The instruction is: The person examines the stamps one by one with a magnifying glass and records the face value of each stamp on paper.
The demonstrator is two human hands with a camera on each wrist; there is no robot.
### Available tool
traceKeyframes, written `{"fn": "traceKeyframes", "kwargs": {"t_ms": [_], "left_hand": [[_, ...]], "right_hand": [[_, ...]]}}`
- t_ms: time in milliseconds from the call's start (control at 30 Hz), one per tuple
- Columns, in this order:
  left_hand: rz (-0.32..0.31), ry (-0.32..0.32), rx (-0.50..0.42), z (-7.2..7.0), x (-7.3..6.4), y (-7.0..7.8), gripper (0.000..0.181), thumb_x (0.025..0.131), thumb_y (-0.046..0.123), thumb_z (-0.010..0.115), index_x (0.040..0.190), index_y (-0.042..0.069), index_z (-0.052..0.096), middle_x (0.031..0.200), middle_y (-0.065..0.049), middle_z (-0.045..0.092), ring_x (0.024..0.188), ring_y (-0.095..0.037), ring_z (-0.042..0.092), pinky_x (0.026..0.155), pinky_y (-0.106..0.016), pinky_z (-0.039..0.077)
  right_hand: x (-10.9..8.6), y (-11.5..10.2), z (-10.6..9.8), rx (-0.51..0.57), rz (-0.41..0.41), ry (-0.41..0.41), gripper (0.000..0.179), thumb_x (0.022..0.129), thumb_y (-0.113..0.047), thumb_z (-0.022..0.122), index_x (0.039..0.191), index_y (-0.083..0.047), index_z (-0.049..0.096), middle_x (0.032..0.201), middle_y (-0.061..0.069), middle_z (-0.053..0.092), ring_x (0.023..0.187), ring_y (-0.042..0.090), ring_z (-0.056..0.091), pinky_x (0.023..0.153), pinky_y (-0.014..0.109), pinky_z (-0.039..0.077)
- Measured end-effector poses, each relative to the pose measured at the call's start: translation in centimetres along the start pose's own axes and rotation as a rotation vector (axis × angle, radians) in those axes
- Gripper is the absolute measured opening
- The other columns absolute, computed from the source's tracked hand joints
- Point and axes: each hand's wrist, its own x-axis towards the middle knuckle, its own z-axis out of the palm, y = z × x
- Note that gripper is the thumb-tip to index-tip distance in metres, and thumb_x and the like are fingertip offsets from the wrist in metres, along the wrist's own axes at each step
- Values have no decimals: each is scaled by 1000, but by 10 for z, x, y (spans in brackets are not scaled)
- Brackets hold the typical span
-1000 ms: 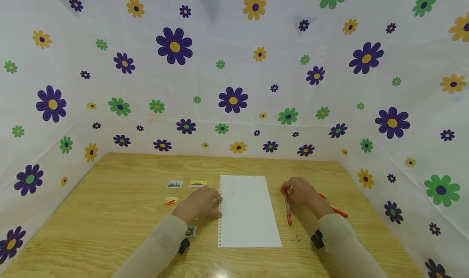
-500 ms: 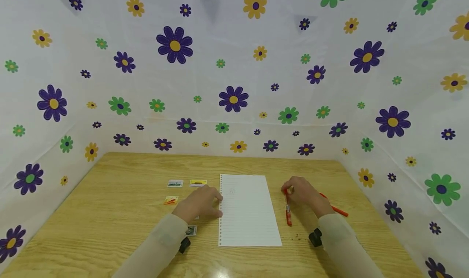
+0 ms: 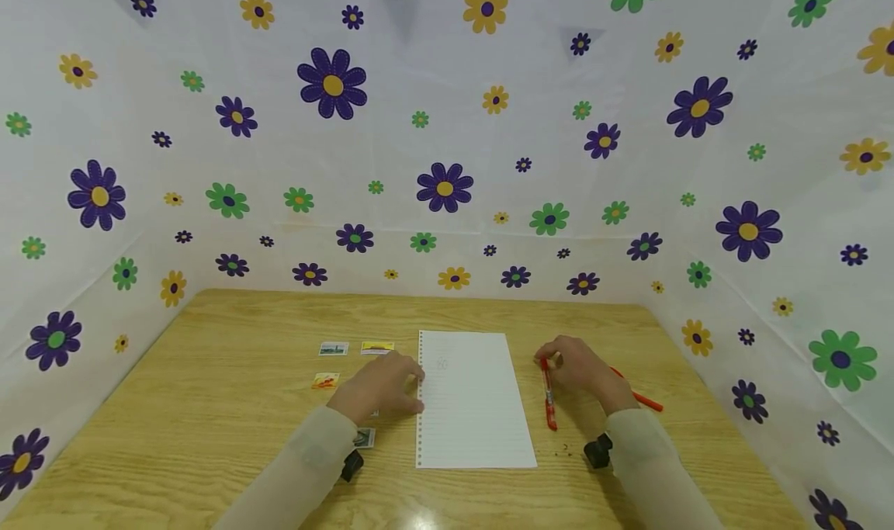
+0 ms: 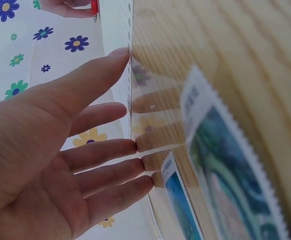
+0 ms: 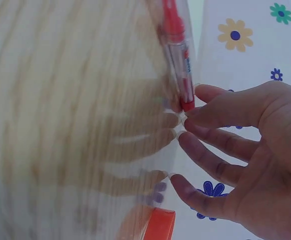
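A lined loose-leaf sheet (image 3: 475, 406) with a punched left edge lies mid-table, bearing a faint grey mark near its top left. My left hand (image 3: 380, 386) rests at that edge, thumb and fingers spread and nearly straight, as the left wrist view also shows. To the right of the sheet, the thumb and index finger of my right hand (image 3: 576, 365) pinch the far end of a clear-barrelled red pen (image 3: 549, 406). In the right wrist view the pen (image 5: 180, 62) reaches their tips, and the other fingers stand spread with tips at the tabletop.
Several postage stamps lie left of the sheet, among them a yellow one (image 3: 377, 348), an orange one (image 3: 325, 380) and a dark one (image 3: 365, 438) partly behind my left wrist. A second slim red item (image 3: 648, 401) lies beyond my right hand. Dark crumbs (image 3: 564, 451) dot the wooden table (image 3: 209, 406).
The pen's near end has shifted slightly toward me, and it lies a little straighter along the sheet. Both hands stay almost in place; my right wrist has turned a little.
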Motion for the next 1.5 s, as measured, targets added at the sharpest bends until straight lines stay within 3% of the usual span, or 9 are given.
{"fn": "traceKeyframes", "kwargs": {"t_ms": [333,533,733,1000,1300,1500], "left_hand": [[123,51,66,-3,2,-12,50,87,36,83,130,13,71,136,-5,70,130,-31,63,111,-50,50],[104,94,20,-11,-12,-18,47,86,34,84,128,15,73,133,-3,71,129,-29,63,111,-49,50],[78,112,-49,-16,-34,-30,41,84,29,87,120,13,76,119,-1,75,107,-22,69,91,-43,58],[116,92,-67,-21,-56,-51,37,85,27,86,116,11,76,113,-2,74,97,-18,67,81,-36,57],[186,57,-147,-23,-65,-66,22,82,21,88,99,11,80,100,2,75,88,-16,67,75,-26,57],[167,-9,-214,-28,-69,-70,21,80,24,89,95,13,80,98,1,75,85,-15,64,71,-25,55]], "right_hand": [[-13,-3,-9,127,158,10,35,90,-4,64,123,-5,73,134,24,64,110,36,66,89,50,60],[-28,-1,-22,122,83,48,31,93,-2,63,123,-1,71,132,28,64,104,40,68,84,50,62],[-45,6,-36,100,50,62,26,93,-2,68,119,2,71,126,30,66,99,40,69,85,53,60],[-65,22,-50,117,106,58,25,95,-10,70,117,3,71,120,29,68,99,37,68,81,49,61],[-73,36,-54,108,176,54,30,94,-17,75,115,4,71,116,26,71,98,37,69,84,49,61],[-77,44,-52,96,192,75,26,91,-10,76,112,4,72,112,27,72,95,37,69,86,53,60]]}}
